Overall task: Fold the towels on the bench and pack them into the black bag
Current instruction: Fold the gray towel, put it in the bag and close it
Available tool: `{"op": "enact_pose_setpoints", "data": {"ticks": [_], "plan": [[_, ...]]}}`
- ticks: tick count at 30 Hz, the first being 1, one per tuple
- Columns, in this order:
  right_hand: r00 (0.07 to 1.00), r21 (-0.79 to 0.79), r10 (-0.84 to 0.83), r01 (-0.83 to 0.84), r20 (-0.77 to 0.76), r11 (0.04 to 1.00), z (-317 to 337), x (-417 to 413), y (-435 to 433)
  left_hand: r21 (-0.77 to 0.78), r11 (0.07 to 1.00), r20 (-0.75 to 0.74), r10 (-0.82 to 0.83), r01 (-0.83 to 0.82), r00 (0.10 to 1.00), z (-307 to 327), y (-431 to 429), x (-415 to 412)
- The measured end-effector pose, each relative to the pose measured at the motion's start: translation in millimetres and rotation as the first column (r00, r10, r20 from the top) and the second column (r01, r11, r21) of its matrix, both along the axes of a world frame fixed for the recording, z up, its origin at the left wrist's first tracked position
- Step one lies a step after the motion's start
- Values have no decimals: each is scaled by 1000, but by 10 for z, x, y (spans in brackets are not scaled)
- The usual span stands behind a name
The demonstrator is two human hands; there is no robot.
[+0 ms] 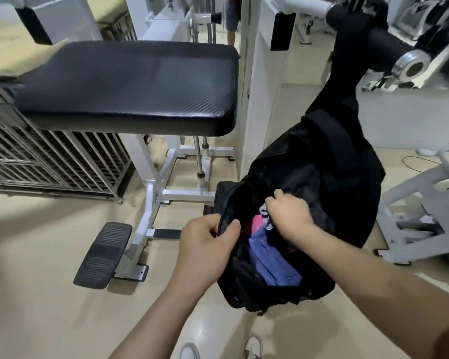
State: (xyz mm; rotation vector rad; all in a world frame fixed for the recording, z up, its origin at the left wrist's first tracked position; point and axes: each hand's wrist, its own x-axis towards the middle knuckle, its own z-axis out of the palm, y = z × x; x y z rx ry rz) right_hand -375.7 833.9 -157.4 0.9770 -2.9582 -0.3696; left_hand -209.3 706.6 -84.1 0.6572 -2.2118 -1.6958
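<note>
— Black fabric bag (pixel 322 177): where is it?
— Hanging by its strap from the black foam roller (pixel 384 38), to the right of the black padded counter (pixel 130 81). The left hand (pixel 208 242) has its fingers pinching the rim. A folded blue towel (pixel 272 260) and a pink towel (pixel 257 220) lie inside.
— And the right hand (pixel 288 213)?
— Fingers curled in the opening by a pale cloth (pixel 264 211); I can't tell what they grasp.

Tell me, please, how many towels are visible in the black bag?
3 in the black bag: blue towel nearest, pink towel beyond it, pale towel at the right hand; more may be hidden.
</note>
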Motion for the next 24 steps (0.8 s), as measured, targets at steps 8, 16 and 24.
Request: {"op": "enact_pose_setpoints", "data": {"ticks": [8,16,24], "plan": [[984,116,-148,159,-98,981,-160,-86,-248,10,988,-62,-153,154,986,34,-49,163],[598,-90,-485,683,637,725,-581,496,-559,187,963,-4,-196,194,981,-126,-300,169],[335,-289,-23,843,942,453,-422,653,-829,226,952,36,-222,209,974,-175,-443,42]]}}
